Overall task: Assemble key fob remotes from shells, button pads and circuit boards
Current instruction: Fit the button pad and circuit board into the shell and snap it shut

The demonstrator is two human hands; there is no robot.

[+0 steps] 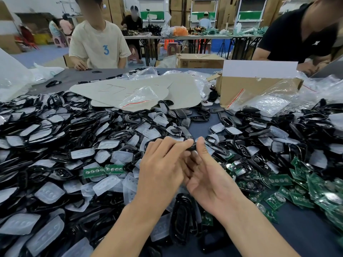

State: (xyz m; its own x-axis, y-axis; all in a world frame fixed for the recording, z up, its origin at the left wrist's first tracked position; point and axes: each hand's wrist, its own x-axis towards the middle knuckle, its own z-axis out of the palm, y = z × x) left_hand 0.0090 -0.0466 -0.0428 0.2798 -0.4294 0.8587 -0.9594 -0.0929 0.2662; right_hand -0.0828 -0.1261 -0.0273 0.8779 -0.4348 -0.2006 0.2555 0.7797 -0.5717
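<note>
Two hands on one shell, parts heaped all round

Item 1. We see the left hand (163,164) and the right hand (209,175) brought together near the middle of the worktop (200,125). Both hold one black shell piece (192,147). The left fingertips curl over its top edge and the right thumb presses its right end. The right fingers are tucked under the left hand. We cannot tell whether a pad or board sits inside the piece.

Item 2. Black shells (55,115): a deep heap covering the left side from near to far. We note a second heap at the far right.

Item 3. Translucent button pads (50,194): scattered through the left heap, thickest at the near left.

Item 4. Green circuit boards (278,180): piled on the near right, just beside the right wrist. Two loose boards (103,170) lie among the pads, left of the left hand.

Item 5. Cardboard box (256,88): far right, with clear plastic bags (259,102) lying against its front.

Item 6. Grey card sheets (130,86): far centre, overlapping, with one clear bag with a red strip on top.

Item 7. Two other persons at the far edge: one in a beige shirt (98,43) at the far left, one in a black shirt (297,34) at the far right.
</note>
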